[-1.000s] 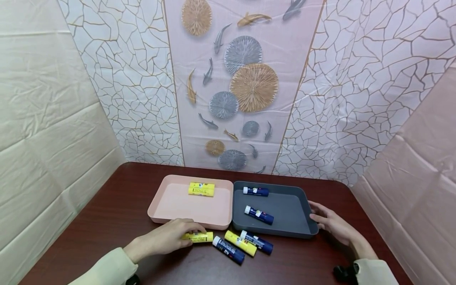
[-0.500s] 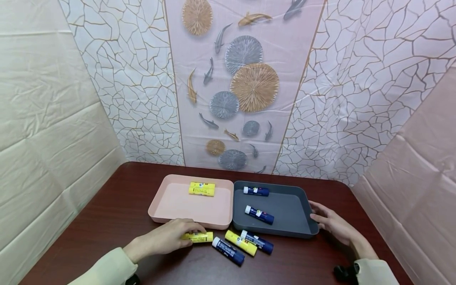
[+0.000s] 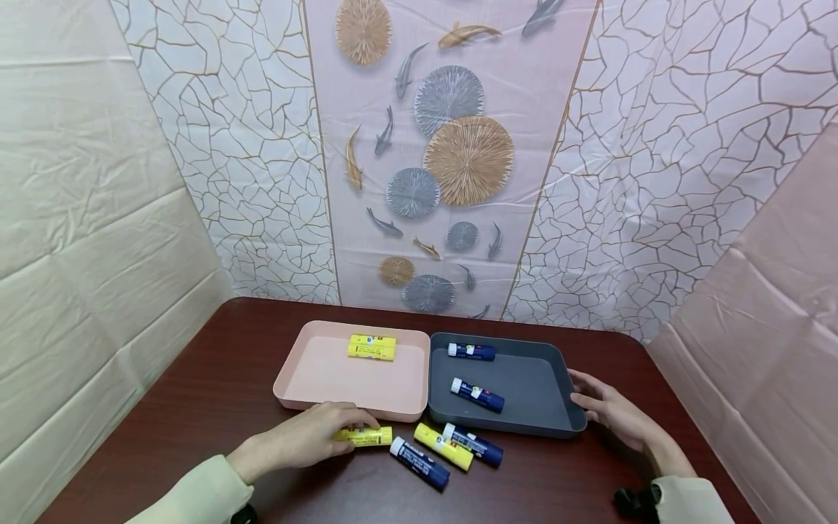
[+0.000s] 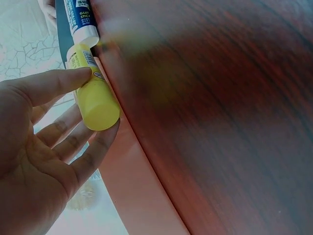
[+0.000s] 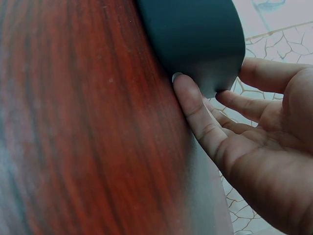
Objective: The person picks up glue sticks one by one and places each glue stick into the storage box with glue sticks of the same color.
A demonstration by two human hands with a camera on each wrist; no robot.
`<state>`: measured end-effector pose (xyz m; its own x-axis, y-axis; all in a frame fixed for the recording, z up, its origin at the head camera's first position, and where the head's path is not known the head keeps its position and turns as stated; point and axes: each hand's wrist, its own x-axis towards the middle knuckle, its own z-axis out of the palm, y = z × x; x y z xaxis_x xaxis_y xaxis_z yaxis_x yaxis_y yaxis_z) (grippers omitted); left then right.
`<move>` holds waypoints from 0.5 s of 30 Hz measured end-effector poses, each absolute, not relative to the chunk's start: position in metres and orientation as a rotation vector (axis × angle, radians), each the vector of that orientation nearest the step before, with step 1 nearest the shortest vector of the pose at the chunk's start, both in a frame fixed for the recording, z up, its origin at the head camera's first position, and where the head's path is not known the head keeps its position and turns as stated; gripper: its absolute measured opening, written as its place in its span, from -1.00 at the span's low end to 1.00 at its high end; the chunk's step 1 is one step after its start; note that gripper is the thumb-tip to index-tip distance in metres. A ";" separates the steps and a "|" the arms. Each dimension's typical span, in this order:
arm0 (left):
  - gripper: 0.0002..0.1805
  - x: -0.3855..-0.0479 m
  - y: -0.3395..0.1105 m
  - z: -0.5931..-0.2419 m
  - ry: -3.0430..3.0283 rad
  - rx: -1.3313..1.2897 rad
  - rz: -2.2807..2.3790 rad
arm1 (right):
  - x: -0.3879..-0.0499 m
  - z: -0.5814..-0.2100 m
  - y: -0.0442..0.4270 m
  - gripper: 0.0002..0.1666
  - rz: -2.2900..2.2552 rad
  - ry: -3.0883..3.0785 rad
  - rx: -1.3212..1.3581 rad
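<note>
My left hand point(image 3: 310, 434) pinches a yellow glue stick point(image 3: 368, 436) between thumb and fingers, just in front of the pink tray point(image 3: 288, 386). In the left wrist view the thumb lies across the yellow glue stick point(image 4: 100, 105), its round end facing the camera. Right of it on the table are a blue glue stick point(image 3: 420, 463) with a white cap, a second yellow glue stick point(image 3: 443, 447) and another blue one beside that. My right hand point(image 3: 618, 415) touches the right end of the dark grey tray point(image 3: 543, 393), its thumb and fingertips at the corner.
Two yellow glue sticks point(image 3: 371, 347) lie side by side in the pink tray. The grey tray holds two blue glue sticks, one at the back point(image 3: 471, 352) and one nearer point(image 3: 477, 395). Both trays stand side by side on the dark wooden table point(image 3: 537, 484), before a patterned cloth.
</note>
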<state>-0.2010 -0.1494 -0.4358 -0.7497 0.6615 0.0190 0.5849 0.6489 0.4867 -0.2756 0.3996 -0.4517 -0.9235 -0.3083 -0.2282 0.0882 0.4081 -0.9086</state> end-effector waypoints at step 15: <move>-0.60 -0.201 -0.150 -0.429 2.700 1.052 0.731 | -0.276 -0.455 0.402 -0.13 -1.536 2.298 -0.217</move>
<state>-0.2007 -0.1498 -0.4292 -0.7420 0.6696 0.0335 0.5950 0.6347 0.4930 -0.2762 0.4019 -0.4554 -0.9208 -0.3252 -0.2153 0.0745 0.3952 -0.9156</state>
